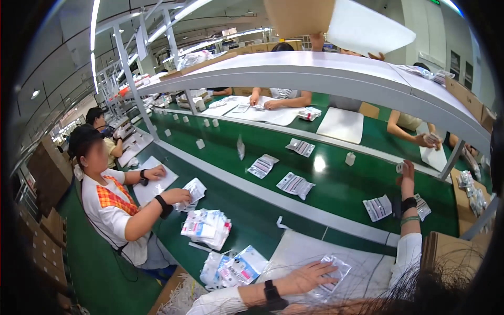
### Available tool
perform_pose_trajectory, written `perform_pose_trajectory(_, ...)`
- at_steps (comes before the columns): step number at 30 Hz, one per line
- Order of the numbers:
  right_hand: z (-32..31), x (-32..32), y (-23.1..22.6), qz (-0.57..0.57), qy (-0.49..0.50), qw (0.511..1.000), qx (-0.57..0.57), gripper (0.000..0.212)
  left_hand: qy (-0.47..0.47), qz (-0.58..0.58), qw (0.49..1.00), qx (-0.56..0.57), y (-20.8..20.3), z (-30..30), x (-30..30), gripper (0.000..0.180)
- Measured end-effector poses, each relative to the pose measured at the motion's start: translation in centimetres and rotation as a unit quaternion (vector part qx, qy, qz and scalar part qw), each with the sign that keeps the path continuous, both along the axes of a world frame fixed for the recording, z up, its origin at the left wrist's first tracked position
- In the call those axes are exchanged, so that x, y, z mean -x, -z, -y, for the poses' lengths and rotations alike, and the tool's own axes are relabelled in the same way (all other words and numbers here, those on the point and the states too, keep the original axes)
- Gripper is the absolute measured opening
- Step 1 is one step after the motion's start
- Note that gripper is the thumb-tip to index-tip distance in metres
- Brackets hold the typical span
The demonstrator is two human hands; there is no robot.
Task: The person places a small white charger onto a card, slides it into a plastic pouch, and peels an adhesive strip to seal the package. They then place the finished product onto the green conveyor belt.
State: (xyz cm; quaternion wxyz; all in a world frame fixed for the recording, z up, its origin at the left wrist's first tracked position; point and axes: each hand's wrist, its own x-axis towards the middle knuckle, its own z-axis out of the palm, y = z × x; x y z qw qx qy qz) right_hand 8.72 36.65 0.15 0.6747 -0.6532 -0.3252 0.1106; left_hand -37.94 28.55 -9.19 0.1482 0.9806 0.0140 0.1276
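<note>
My left hand (pixel 315 275) lies with its fingers stretched out on a clear plastic bag (pixel 336 268). That bag rests on a whitish mat (pixel 294 247) at the near edge of the bench. Over the green conveyor belt (pixel 331 184), my right hand (pixel 407 172) is reached far forward. Its fingers are closed around a small white block (pixel 400 168), partly hidden by them. Below that forearm, on the belt, lie a silvery packet (pixel 377 208) and another packet (pixel 422 208) on its other side. Left of my mat sits a loose pile of printed bags (pixel 244 266).
Several silvery packets (pixel 296 185) and white blocks (pixel 350 158) sit along the belt. A raised shelf (pixel 294 65) spans above it. At left, a co-worker (pixel 121 205) handles a bag near a stack of printed packs (pixel 206 228). Cardboard boxes (pixel 446 257) stand at right.
</note>
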Motion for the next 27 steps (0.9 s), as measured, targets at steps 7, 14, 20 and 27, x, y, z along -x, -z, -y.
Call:
perform_pose_trajectory(7,6.8,10.7,0.8,-0.018,-0.134,0.987,-0.086,0.057,-0.037,-0.042,0.996,-0.073,-1.5,-0.1,0.4,0.051)
perform_pose_trajectory(14,15.6,25.3,1.1,0.256,-0.187,0.931,0.180,0.055,-0.122,0.029,0.985,-0.119,-0.3,-1.1,-0.3,0.048)
perform_pose_trajectory(20,19.0,28.9,2.0,0.394,-0.208,0.847,0.291,0.054,-0.106,0.025,0.993,0.040,0.2,-3.3,0.8,0.044)
perform_pose_trajectory(27,19.3,28.7,5.0,0.349,-0.290,0.880,0.137,0.051,-0.108,0.029,0.975,0.191,-1.5,-3.9,1.2,0.030)
